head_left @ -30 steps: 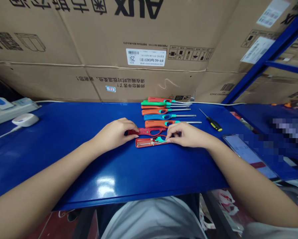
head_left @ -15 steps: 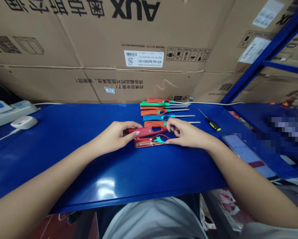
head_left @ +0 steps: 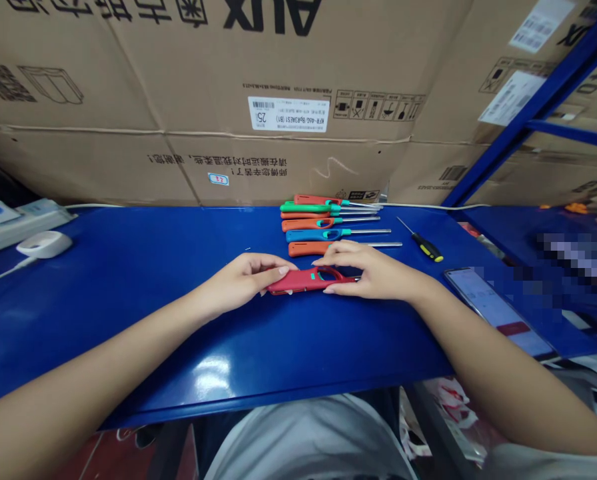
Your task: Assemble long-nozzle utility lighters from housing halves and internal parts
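Note:
A red long-nosed lighter [head_left: 298,281] lies across the blue table between my hands, its top half-shell laid over the lower half. A thin gap with a small pale bit shows along its near edge. My left hand [head_left: 251,279] is closed on the lighter's left end, thumb on top. At the trigger-loop end my right hand [head_left: 368,270] grips with thumb and fingers on either side. A short piece of metal tube shows beside the right fingers. Just behind, an orange lighter [head_left: 306,249] is partly covered by the right hand.
Several lighters, including a blue one [head_left: 306,235] and a green one [head_left: 303,209], lie in a row at the back. A screwdriver [head_left: 427,247] and a phone [head_left: 498,313] are on the right. A white device [head_left: 44,244] and a power strip [head_left: 23,225] stand left. Cardboard boxes [head_left: 203,147] rise behind.
The red top shell has come down toward me onto the lower half, covering the inner parts that showed before. My right hand has opened out of its curl around the trigger-loop end.

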`<state>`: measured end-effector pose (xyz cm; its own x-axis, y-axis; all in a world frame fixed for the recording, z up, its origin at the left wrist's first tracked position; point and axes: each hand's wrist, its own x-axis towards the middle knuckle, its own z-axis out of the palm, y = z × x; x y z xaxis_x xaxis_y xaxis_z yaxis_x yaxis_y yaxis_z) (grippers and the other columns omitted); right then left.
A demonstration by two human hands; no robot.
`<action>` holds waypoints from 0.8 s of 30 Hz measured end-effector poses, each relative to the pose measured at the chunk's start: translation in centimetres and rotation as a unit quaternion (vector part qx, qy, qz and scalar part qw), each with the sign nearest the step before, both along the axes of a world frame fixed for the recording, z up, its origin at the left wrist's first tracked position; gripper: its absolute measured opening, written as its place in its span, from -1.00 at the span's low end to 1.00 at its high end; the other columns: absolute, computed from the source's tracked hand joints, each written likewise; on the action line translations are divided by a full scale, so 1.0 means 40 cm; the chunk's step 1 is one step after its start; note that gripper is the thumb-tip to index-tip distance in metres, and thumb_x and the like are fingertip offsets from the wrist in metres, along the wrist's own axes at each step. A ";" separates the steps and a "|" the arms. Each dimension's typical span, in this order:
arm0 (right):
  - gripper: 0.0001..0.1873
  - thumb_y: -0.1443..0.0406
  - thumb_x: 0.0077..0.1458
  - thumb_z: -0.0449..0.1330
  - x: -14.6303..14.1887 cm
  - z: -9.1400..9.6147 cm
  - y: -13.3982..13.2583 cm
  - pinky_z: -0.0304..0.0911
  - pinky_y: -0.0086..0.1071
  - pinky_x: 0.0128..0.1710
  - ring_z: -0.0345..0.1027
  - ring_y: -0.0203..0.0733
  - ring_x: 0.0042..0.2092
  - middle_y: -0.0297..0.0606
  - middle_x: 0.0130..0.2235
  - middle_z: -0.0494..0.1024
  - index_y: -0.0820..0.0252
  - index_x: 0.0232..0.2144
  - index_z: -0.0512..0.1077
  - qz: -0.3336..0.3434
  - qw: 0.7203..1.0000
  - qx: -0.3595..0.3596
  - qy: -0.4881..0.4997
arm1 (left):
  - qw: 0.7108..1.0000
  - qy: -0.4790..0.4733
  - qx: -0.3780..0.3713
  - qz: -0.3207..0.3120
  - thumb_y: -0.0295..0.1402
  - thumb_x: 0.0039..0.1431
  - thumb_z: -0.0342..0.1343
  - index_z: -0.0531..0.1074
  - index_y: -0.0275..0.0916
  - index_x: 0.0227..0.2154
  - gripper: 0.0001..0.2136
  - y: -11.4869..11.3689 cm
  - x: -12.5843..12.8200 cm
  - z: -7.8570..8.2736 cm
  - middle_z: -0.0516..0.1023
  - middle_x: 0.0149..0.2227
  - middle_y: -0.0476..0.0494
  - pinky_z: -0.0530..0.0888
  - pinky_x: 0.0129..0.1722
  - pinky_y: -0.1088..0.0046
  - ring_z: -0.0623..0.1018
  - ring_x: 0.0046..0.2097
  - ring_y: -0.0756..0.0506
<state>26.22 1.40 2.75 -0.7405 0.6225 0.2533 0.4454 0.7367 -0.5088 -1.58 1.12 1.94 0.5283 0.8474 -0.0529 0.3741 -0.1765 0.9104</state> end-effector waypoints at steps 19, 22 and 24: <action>-0.65 0.25 0.20 0.26 -0.004 -0.027 0.016 0.35 -0.20 0.04 0.46 -0.08 -0.03 -0.10 -0.03 0.54 0.21 0.03 0.47 -0.011 0.999 -0.015 -0.034 | 0.909 0.195 0.359 -0.079 -0.25 0.31 0.12 0.57 -0.24 -0.05 -0.73 -0.012 -0.012 -0.008 0.63 -0.08 -0.19 0.50 -0.02 0.27 0.58 -0.05 -0.18; -0.65 0.24 0.22 0.23 -0.008 -0.031 0.016 0.36 -0.20 0.04 0.44 -0.08 -0.03 -0.11 -0.01 0.51 0.18 0.04 0.46 -0.013 0.999 -0.017 -0.036 | 0.907 0.199 0.362 -0.082 -0.27 0.32 0.11 0.56 -0.27 -0.05 -0.74 -0.011 -0.015 -0.004 0.63 -0.10 -0.19 0.51 -0.03 0.28 0.59 -0.08 -0.17; -0.65 0.23 0.23 0.23 -0.011 -0.034 0.016 0.36 -0.19 0.04 0.44 -0.08 -0.02 -0.11 0.01 0.49 0.17 0.06 0.46 -0.017 0.999 -0.019 -0.036 | 0.908 0.203 0.358 -0.083 -0.28 0.32 0.11 0.56 -0.28 -0.06 -0.74 -0.010 -0.016 0.000 0.64 -0.12 -0.19 0.51 -0.04 0.28 0.60 -0.10 -0.16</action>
<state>25.80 2.03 1.41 -0.7343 0.6553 0.1769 0.5055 0.7019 -0.5018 -2.22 0.72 1.95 0.7114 0.6525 0.2610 0.5675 -0.7524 0.3343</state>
